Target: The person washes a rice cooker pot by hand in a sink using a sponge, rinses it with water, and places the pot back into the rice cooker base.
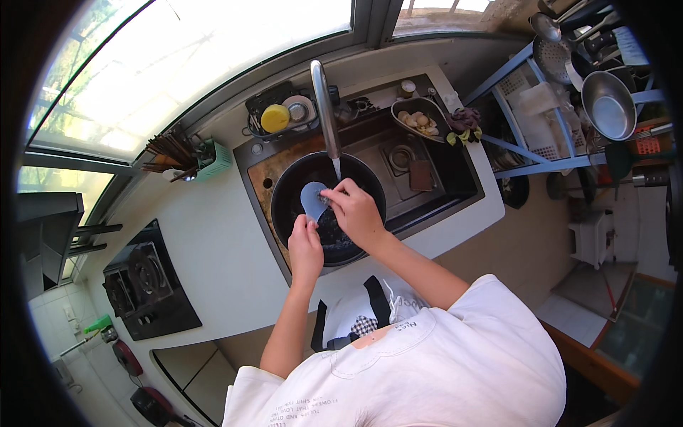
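Note:
Over a large dark round pan at the sink, my left hand pinches the narrow end of a blue-grey flat utensil with a rounded head, perhaps a rice paddle. My right hand presses its fingertips to the utensil's head; something small and greyish, perhaps a scourer, shows under them. Water runs from the curved metal faucet just beside my right hand. Some water or suds lie in the pan, which rests on a wooden board over the sink's left part.
A caddy with a yellow sponge stands behind the pan. Right of the faucet are the sink basin and a strainer basket of food scraps. Chopsticks and a green holder stand left, near a gas hob. Pans hang at right.

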Motion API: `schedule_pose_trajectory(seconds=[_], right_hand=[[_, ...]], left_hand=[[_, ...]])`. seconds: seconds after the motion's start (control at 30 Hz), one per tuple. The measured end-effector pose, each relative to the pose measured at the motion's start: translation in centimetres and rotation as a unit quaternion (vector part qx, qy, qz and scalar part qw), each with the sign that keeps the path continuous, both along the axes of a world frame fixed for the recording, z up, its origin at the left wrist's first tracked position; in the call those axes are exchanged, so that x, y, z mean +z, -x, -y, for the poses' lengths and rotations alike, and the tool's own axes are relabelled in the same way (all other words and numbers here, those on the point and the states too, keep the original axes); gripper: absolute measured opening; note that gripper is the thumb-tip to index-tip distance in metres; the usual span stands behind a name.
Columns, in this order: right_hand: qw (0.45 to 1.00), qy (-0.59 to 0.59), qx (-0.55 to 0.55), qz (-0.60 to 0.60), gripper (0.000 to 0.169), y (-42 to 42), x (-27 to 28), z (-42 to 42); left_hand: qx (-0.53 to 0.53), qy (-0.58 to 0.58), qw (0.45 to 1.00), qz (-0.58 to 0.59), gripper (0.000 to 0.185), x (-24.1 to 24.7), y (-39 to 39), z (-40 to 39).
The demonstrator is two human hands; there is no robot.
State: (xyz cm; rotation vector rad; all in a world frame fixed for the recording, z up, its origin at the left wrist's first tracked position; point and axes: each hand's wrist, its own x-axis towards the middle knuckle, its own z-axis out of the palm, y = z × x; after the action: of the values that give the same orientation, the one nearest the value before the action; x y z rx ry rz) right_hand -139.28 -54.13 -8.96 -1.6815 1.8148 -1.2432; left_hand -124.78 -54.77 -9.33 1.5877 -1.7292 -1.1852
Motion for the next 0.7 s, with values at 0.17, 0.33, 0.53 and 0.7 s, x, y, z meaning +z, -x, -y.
schedule_pose_trajectory(seconds=[0.17, 0.33, 0.53, 0.7], right_hand=[[0.997, 0.035, 0.061, -0.025, 0.02, -1.7, 0.6, -1.1], [0.997, 0.032, 0.04, -0.052, 0.019, -0.7, 0.4, -0.4], [0.996, 0.022, 0.046, -0.071, 0.018, -0.9, 0.5, -0.2], [1.0, -0.003, -0.011, -0.007, 0.019, 1.3, 0.8, -0.2]], left_hand=[[-0.002, -0.022, 0.999, -0.043, 0.018, 0.4, 0.1, 0.6], [-0.006, -0.031, 0.998, -0.059, 0.019, 0.5, 0.1, 0.7], [0.008, -0.076, 0.993, -0.086, 0.022, -0.2, -0.2, 0.7], [0.031, 0.048, 0.992, 0.114, 0.025, 2.3, 0.0, 0.5]])
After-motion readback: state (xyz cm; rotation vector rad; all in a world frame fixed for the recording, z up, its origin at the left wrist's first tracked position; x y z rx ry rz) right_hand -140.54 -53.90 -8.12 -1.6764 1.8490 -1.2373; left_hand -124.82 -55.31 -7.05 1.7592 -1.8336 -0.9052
